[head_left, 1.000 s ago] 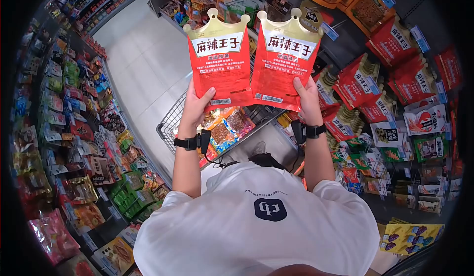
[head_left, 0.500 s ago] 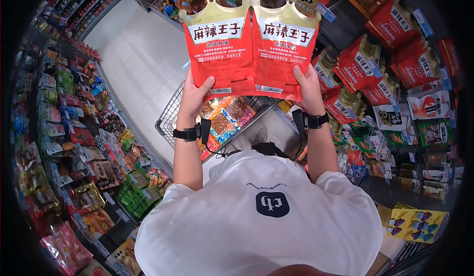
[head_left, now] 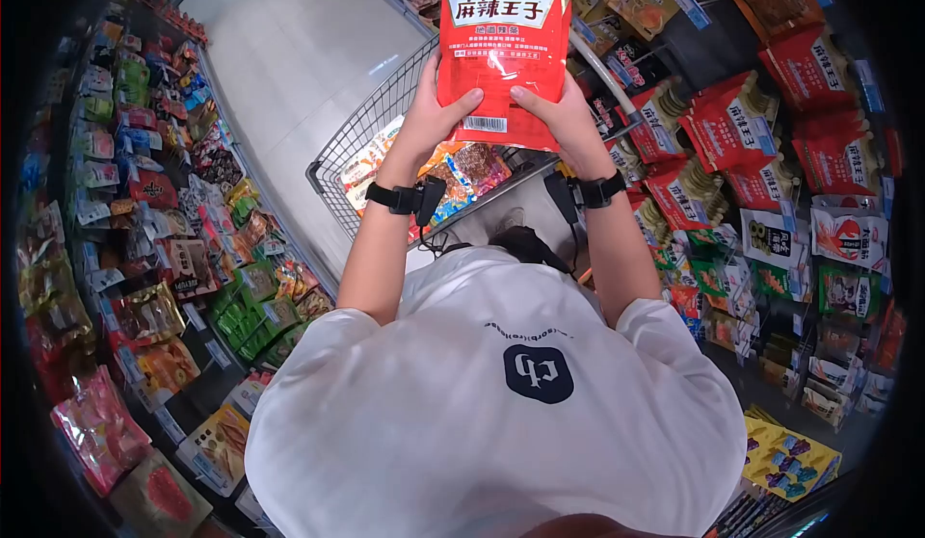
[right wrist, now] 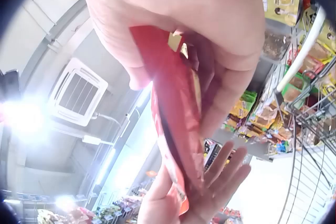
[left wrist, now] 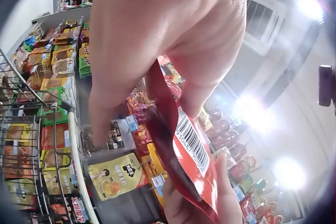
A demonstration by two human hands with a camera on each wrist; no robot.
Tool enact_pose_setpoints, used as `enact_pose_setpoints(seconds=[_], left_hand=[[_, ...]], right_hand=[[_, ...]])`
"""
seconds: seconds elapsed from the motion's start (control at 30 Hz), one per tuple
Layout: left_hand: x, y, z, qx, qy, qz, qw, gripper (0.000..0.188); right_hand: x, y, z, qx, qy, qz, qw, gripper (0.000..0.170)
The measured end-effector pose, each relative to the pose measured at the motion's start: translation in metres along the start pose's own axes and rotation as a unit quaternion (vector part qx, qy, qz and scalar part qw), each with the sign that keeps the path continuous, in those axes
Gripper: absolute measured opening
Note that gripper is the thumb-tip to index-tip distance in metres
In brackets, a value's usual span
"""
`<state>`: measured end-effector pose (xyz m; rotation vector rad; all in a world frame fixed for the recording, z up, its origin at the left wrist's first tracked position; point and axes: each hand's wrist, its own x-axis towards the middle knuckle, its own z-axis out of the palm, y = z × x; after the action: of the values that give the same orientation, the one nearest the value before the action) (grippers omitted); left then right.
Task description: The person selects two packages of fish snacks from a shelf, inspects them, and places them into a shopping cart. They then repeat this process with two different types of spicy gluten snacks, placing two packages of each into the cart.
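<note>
Red snack packs (head_left: 503,80) with gold crown-shaped tops are stacked face to back, held upright out in front at the top of the head view. My left hand (head_left: 436,112) grips their lower left side, thumb across the front beside the barcode. On the lower right side, my right hand (head_left: 567,119) pinches them with its thumb in front. The left wrist view shows the red pack edge (left wrist: 197,148) and barcode between both hands. In the right wrist view, fingers of the left hand (right wrist: 226,179) extend behind the packs.
Beyond and below the hands stands a wire shopping cart (head_left: 332,167) with colourful snack bags (head_left: 472,170) inside. More red crown-topped packs (head_left: 732,124) hang on the right shelf. Another shelf of bagged snacks (head_left: 255,312) runs along the left. A tiled aisle floor (head_left: 275,66) stretches ahead.
The two packs, earlier held side by side, one in each hand, are now brought together into one stack. Both hands have moved closer together and upward in the view; more of the cart shows.
</note>
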<state>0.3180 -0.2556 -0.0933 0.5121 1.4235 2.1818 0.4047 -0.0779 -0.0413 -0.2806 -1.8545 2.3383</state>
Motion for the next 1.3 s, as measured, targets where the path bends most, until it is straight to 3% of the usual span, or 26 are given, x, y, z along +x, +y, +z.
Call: enact_pose_setpoints(seconds=[0.03, 0.07, 0.17, 0.23, 0.27, 0.33, 0.37, 0.43, 0.47, 0.5, 0.57, 0.63, 0.67, 0.7, 0.73, 0.77, 0.83, 0.9, 0.93, 0.97, 1.03, 1.07, 1.1, 1.3], left_hand=[[-0.002, 0.005, -0.004, 0.015, 0.000, 0.012, 1.000, 0.067], [-0.004, 0.007, -0.015, 0.018, -0.026, -0.028, 0.999, 0.061], [-0.012, 0.015, -0.026, -0.071, 0.009, -0.070, 0.995, 0.056], [-0.012, 0.011, -0.035, -0.069, 0.043, -0.057, 0.995, 0.052], [-0.012, 0.008, -0.038, -0.020, 0.084, -0.010, 0.996, 0.050], [-0.013, -0.005, -0.045, 0.139, 0.196, 0.077, 0.968, 0.046], [-0.016, -0.013, -0.046, 0.138, 0.206, 0.072, 0.966, 0.046], [-0.020, -0.018, -0.038, 0.370, 0.333, 0.028, 0.867, 0.049], [-0.021, -0.029, -0.038, 0.375, 0.324, -0.003, 0.868, 0.052], [-0.023, -0.034, -0.032, 0.463, 0.313, 0.044, 0.828, 0.048], [-0.029, -0.064, -0.037, 0.509, 0.263, 0.112, 0.812, 0.047], [-0.037, -0.071, -0.028, 0.567, 0.233, 0.106, 0.783, 0.049], [-0.041, -0.077, -0.028, 0.568, 0.206, 0.041, 0.796, 0.056], [-0.044, -0.080, -0.030, 0.571, 0.212, 0.027, 0.793, 0.056], [-0.048, -0.081, -0.030, 0.584, 0.188, 0.034, 0.789, 0.056], [-0.051, -0.084, -0.034, 0.597, 0.162, 0.044, 0.784, 0.056], [-0.055, -0.105, -0.059, 0.586, 0.147, 0.037, 0.796, 0.049], [-0.058, -0.127, -0.091, 0.449, 0.254, 0.012, 0.856, 0.044], [-0.060, -0.133, -0.102, 0.441, 0.318, -0.014, 0.839, 0.055], [-0.064, -0.144, -0.118, 0.477, 0.325, -0.006, 0.817, 0.063], [-0.077, -0.177, -0.152, 0.219, 0.343, -0.153, 0.901, 0.063], [-0.082, -0.178, -0.163, 0.112, 0.305, -0.192, 0.926, 0.060], [-0.087, -0.180, -0.171, 0.061, 0.324, -0.224, 0.917, 0.052], [-0.119, -0.226, -0.232, 0.035, 0.455, -0.232, 0.859, 0.033]], right_hand=[[0.004, 0.001, 0.003, 0.006, -0.023, 0.022, 0.999, 0.056], [0.011, 0.009, 0.003, 0.006, -0.045, 0.021, 0.999, 0.060], [0.023, 0.019, 0.019, 0.012, -0.065, 0.042, 0.997, 0.062], [0.042, 0.039, 0.025, 0.003, -0.080, 0.037, 0.996, 0.068], [0.050, 0.050, 0.029, -0.118, -0.024, -0.007, 0.993, 0.073], [0.065, 0.075, 0.031, -0.334, 0.050, -0.102, 0.936, 0.091], [0.067, 0.088, 0.032, -0.335, 0.040, -0.096, 0.937, 0.091], [0.062, 0.097, 0.053, -0.319, -0.069, -0.073, 0.943, 0.087], [0.061, 0.113, 0.061, -0.165, -0.145, -0.008, 0.975, 0.084], [0.063, 0.137, 0.067, -0.114, -0.155, -0.027, 0.981, 0.086], [0.060, 0.155, 0.075, -0.050, -0.106, 0.026, 0.993, 0.085], [0.059, 0.161, 0.073, 0.064, -0.055, 0.102, 0.991, 0.065], [0.064, 0.171, 0.068, 0.106, -0.038, 0.140, 0.984, 0.054], [0.065, 0.183, 0.061, 0.147, -0.016, 0.185, 0.972, 0.044], [0.064, 0.197, 0.054, 0.203, -0.010, 0.218, 0.955, 0.030], [0.065, 0.209, 0.045, 0.217, -0.017, 0.253, 0.943, 0.028], [0.067, 0.225, 0.033, 0.191, -0.017, 0.274, 0.943, 0.030], [0.069, 0.240, 0.026, 0.225, -0.023, 0.348, 0.910, 0.034], [0.072, 0.249, 0.024, 0.211, -0.039, 0.378, 0.901, 0.036], [0.073, 0.258, 0.023, 0.193, -0.055, 0.409, 0.890, 0.037], [0.077, 0.276, 0.031, 0.173, -0.108, 0.425, 0.882, 0.039], [0.082, 0.286, 0.038, 0.153, -0.160, 0.430, 0.875, 0.040], [0.085, 0.306, 0.045, 0.135, -0.176, 0.422, 0.879, 0.041], [0.110, 0.417, 0.108, -0.071, -0.258, 0.317, 0.910, 0.044]])
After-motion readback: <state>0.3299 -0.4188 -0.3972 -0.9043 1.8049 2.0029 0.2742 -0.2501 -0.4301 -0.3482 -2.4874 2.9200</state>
